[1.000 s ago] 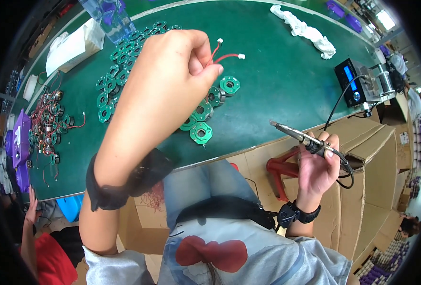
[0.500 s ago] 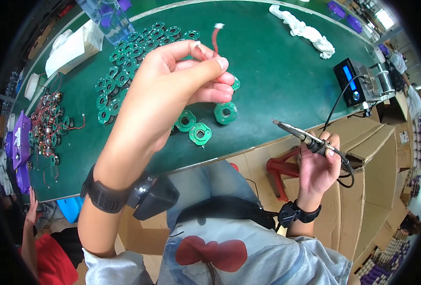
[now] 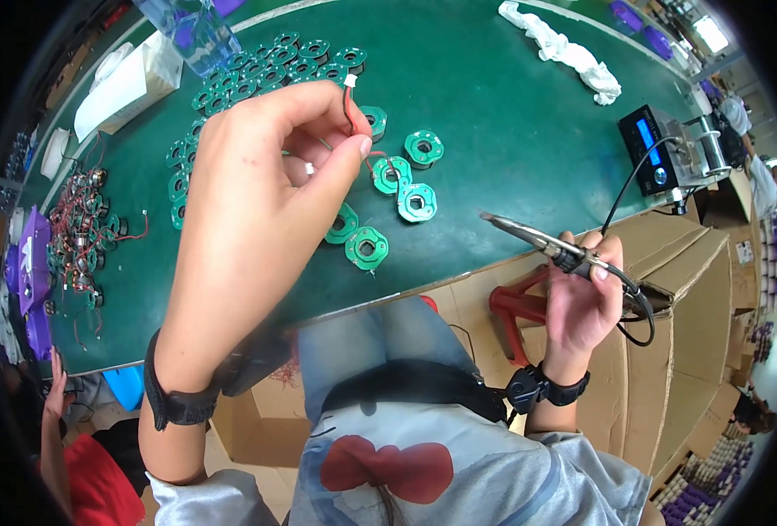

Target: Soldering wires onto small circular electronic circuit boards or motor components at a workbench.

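The left hand [image 3: 270, 171] pinches thin red wires [image 3: 348, 107], 2 white plugs [image 3: 351, 81] showing, near green ring-shaped boards [image 3: 403, 206] on the table [image 3: 502, 131]. The right hand [image 3: 586, 298] grips a soldering iron [image 3: 542, 241] far back, probably so its tip [image 3: 491, 217] points safely away.

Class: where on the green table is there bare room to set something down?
Widest: the table between the crumpled white cloth, the blue-screened box and the loose green rings; the right hand's soldering iron crosses its near side. Narrower: between the wired heap and the left forearm. Crowded: the heap and the ring cluster beyond the left hand.
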`<state>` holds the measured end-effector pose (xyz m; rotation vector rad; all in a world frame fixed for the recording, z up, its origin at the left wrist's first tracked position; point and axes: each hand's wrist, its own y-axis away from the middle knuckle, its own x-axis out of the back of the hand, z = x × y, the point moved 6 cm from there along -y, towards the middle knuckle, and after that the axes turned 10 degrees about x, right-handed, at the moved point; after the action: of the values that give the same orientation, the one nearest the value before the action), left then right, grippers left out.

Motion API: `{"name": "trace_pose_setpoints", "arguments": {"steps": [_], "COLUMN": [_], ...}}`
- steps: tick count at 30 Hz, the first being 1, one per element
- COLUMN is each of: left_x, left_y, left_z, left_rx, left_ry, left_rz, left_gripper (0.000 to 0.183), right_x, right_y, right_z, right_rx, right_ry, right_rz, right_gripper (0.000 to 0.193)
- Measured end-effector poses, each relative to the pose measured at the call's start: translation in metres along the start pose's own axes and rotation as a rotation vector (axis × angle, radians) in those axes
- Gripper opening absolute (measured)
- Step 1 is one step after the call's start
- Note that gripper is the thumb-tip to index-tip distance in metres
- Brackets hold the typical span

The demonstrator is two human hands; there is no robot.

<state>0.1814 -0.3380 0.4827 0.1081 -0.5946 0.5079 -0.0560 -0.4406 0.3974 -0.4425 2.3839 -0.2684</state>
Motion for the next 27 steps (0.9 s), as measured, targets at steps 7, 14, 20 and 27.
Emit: {"name": "trace_pose_setpoints", "arguments": {"steps": [7,14,20,27], "left_x": [0.002,0.004,0.003,0.005], "left_y": [0.001,0.003,0.006,0.008], "left_z": [-0.005,-0.012,-0.009,-0.006], "left_rx": [0.153,0.139,0.205,0.176], "left_ry": [0.195,0.139,0.066,0.022], "left_rz": [-0.082,-0.104,-0.129,-0.1], "left_gripper": [0.004,0.007,0.006,0.007], "right_x": [-0.019,-0.02,-0.03,-0.031], "right_y": [-0.004,0.002,0.008,0.011], "right_z": [0.015,0.017,0.021,0.024], "right_rx": [0.021,0.04,0.096,0.12], "right_ry": [0.073,0.056,0.123,0.14], "right_rz": [-0.151,-0.105,-0.149,-0.156], "right_gripper": [0.011,0.011,0.011,0.011]}}
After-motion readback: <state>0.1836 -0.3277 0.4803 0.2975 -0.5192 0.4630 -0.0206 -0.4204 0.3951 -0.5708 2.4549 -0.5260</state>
